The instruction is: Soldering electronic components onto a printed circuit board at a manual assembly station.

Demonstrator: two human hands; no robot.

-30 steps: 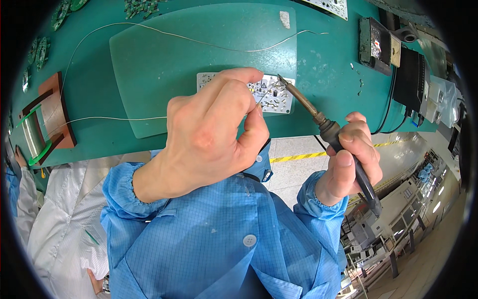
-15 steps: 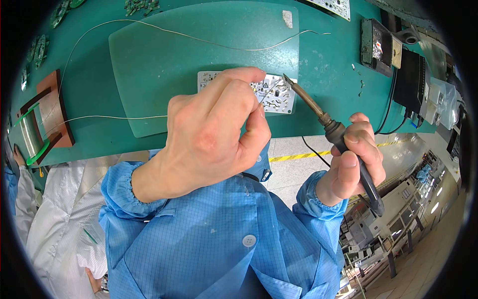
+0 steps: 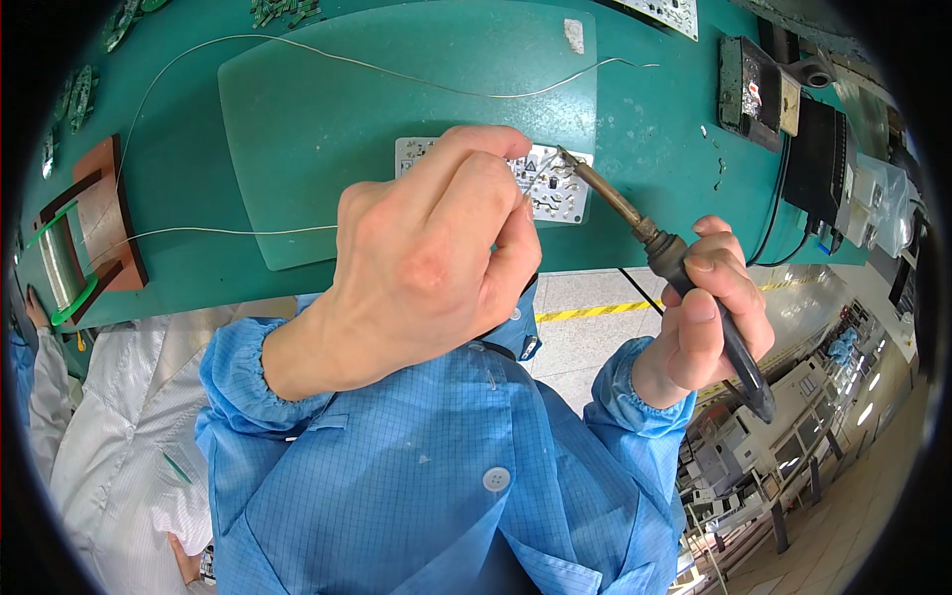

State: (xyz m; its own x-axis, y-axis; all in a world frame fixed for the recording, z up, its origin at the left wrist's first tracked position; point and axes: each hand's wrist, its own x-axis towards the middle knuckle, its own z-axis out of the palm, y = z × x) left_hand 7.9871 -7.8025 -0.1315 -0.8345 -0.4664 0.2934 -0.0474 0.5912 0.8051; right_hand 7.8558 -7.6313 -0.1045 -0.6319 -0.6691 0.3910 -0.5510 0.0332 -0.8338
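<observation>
"White circuit board [image 3: 565,203] spotted just above the middle of the frame, laid on a pale green mat [image 3: 297,129] on the teal surface [image 3: 659,129]. What's being held, though?"

"Right of centre, a soldering iron [image 3: 666,255] is gripped by the right hand [image 3: 694,342], fingers and thumb closed around the dark handle. Its tip is aimed at the board's upper right part; whether contact is made can't be told from this angle."

"And the other one?"

"Board's middle is covered by the left hand [image 3: 426,248], fingers curled in. Some solder wire [image 3: 263,234] is pinched there, a short end poked out toward the iron's tip. Fingertips are partly hidden, fwiw."

"Fed from where?"

"Looks like it's run in from the green-rimmed spool [image 3: 64,260] at the left edge, held in a brown holder [image 3: 124,248]. Another length is looped across the mat's upper part."
</observation>
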